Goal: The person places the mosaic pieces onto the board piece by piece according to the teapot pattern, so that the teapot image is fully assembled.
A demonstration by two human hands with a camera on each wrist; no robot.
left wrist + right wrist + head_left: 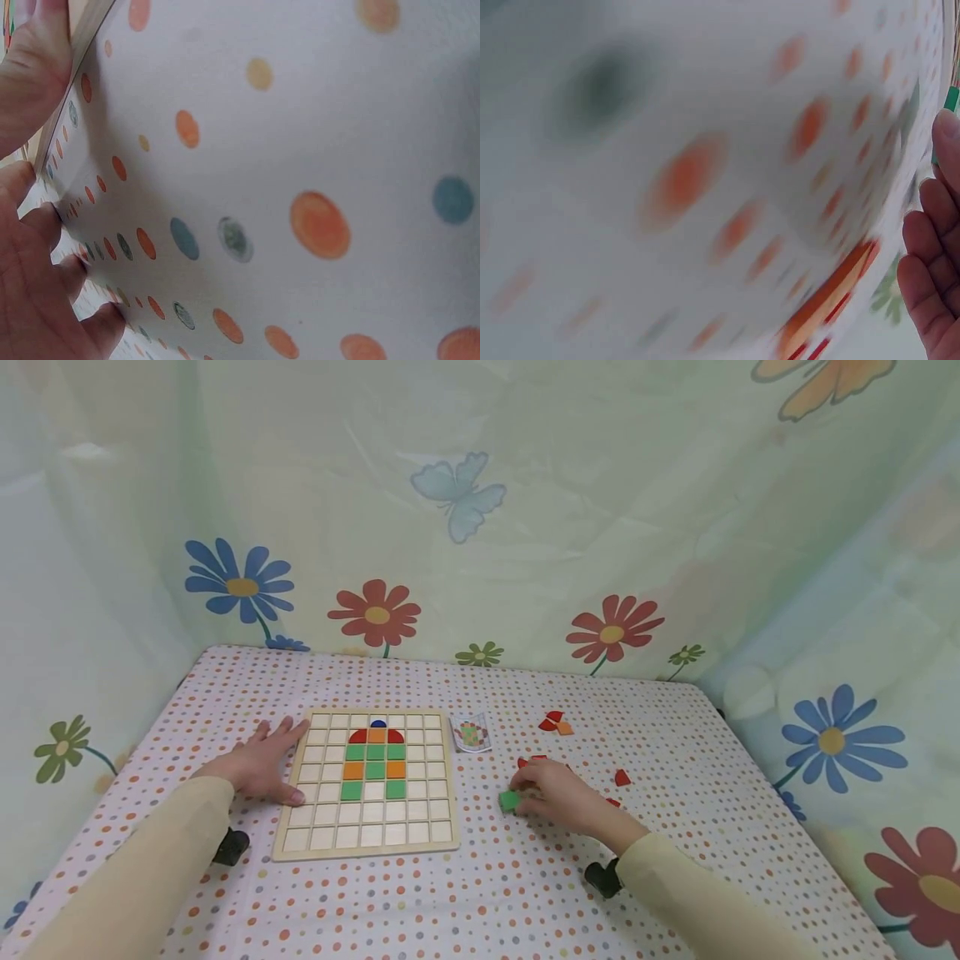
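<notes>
A wooden grid board (322,839) lies on the table, with green, orange, red and blue tiles forming a figure in its upper middle cells. My left hand (258,766) rests at the board's left edge, fingers spread and thumb on its border. In the left wrist view, the thumb (34,75) lies against the board's rim. To the right of the board, my right hand (558,797) pinches a green square tile (509,801) above the cloth. The right wrist view shows only a sliver of that tile (951,99) by the thumb.
A small pattern card (471,732) lies just right of the board. Loose red pieces (622,777) and an orange tile (565,728) are scattered around and beyond my right hand, which hides some. The dotted cloth (375,910) covers the table; flowered curtains stand behind and at both sides.
</notes>
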